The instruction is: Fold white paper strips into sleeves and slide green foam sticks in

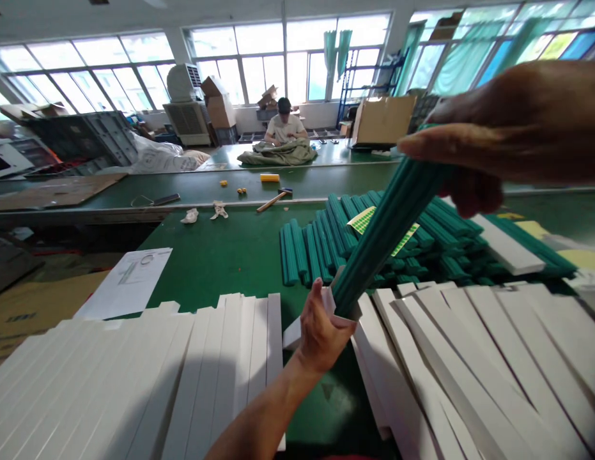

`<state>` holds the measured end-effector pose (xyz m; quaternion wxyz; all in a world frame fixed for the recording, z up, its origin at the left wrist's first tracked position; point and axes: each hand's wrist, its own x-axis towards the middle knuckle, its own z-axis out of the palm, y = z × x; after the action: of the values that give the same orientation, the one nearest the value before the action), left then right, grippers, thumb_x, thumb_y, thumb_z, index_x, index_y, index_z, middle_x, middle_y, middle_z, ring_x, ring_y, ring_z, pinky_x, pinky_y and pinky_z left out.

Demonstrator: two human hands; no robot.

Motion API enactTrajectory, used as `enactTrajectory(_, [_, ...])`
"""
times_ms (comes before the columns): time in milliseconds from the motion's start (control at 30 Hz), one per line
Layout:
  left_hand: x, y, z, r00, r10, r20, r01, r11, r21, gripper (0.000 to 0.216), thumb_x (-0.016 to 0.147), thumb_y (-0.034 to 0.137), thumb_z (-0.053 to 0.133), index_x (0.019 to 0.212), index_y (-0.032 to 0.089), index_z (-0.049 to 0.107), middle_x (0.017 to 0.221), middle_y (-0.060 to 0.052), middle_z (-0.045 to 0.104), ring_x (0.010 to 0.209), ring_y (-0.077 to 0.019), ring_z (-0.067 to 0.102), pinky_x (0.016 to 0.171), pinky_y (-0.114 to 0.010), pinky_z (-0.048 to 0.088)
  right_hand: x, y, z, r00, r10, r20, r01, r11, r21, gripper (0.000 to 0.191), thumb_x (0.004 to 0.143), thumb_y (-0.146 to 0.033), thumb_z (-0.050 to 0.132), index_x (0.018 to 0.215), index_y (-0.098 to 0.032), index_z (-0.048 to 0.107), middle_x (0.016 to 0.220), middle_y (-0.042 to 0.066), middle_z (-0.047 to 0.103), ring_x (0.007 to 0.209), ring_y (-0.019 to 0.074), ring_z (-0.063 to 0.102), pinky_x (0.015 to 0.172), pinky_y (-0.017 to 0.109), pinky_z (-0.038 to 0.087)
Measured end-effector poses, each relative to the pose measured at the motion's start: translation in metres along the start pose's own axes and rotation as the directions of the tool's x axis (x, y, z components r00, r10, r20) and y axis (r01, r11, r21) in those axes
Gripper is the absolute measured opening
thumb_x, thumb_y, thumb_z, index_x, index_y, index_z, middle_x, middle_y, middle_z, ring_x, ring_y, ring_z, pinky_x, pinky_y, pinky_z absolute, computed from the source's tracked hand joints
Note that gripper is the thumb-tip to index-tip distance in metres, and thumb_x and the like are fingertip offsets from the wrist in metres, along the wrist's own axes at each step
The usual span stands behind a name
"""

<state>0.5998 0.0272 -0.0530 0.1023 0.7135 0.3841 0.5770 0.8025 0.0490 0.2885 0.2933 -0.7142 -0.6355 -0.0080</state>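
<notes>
My left hand (321, 329) is wrapped round the open end of a narrow white cardboard box (293, 333). A long dark green ribbed bundle (383, 223) slants down from upper right, its lower end inside the mouth of that box. My right hand (512, 134) grips the bundle's upper end between thumb and fingers, high above the table. Behind it lies a pile of similar green bundles (326, 239), with a sheet of green dot stickers (362, 220) on top. How deep the bundle sits in the box is hidden by my left hand.
Long white boxes lie in a row at left (86, 377) and fanned out at right (474, 358) on the green table (220, 255). A printed sheet (129, 278) lies at the left edge. Beyond are a hammer (274, 200), crumpled tissue (219, 209) and a seated person (285, 124).
</notes>
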Motion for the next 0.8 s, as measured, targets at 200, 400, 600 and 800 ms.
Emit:
enactTrajectory(200, [0.014, -0.001, -0.010, 0.997, -0.070, -0.037, 0.072, 0.995, 0.064, 0.096, 0.065, 0.038, 0.082, 0.141, 0.011, 0.030, 0.117, -0.018, 0.063, 0.104, -0.0287, 0.067, 0.086, -0.038, 0.059, -0.021, -0.049, 0.023, 0.936, -0.119, 0.332, 0.183, 0.969, -0.167, 0.069, 0.073, -0.066, 0.033, 0.070, -0.006, 0.068, 0.045, -0.003, 0.056, 0.045, 0.0025, 0.057, 0.052, 0.025, 0.031])
enactTrajectory(400, [0.030, 0.006, -0.010, 0.991, -0.103, -0.090, 0.107, 0.994, 0.036, 0.094, 0.067, 0.043, 0.078, 0.140, 0.012, 0.028, 0.121, -0.021, 0.060, 0.107, -0.0316, 0.066, 0.085, -0.041, 0.059, -0.059, -0.046, 0.105, 0.850, -0.340, 0.401, 0.283, 0.939, 0.196, 0.032, 0.058, -0.040, 0.084, 0.055, -0.017, 0.062, 0.037, -0.009, 0.040, 0.031, 0.0015, 0.034, 0.042, 0.020, 0.024])
enactTrajectory(600, [0.023, -0.012, -0.015, 0.988, -0.105, -0.115, 0.108, 0.994, 0.019, 0.092, 0.070, 0.052, 0.076, 0.139, 0.012, 0.030, 0.120, -0.022, 0.061, 0.110, -0.0323, 0.064, 0.086, -0.043, 0.057, -0.101, -0.001, 0.182, 0.932, -0.219, 0.289, 0.097, 0.918, 0.384, 0.040, 0.083, -0.054, 0.060, 0.086, -0.015, 0.068, 0.061, 0.003, 0.060, 0.051, 0.0133, 0.055, 0.052, 0.024, 0.039])
enactTrajectory(800, [0.023, -0.025, -0.005, 0.980, 0.029, -0.198, -0.025, 0.999, 0.021, 0.091, 0.074, 0.070, 0.060, 0.137, 0.010, 0.033, 0.115, -0.021, 0.058, 0.107, -0.0297, 0.062, 0.086, -0.042, 0.054, -0.143, 0.014, 0.254, 0.935, 0.085, 0.343, -0.352, 0.303, 0.885, 0.047, 0.084, -0.059, 0.056, 0.103, -0.019, 0.070, 0.108, 0.008, 0.068, 0.099, 0.0197, 0.062, 0.085, 0.031, 0.049])
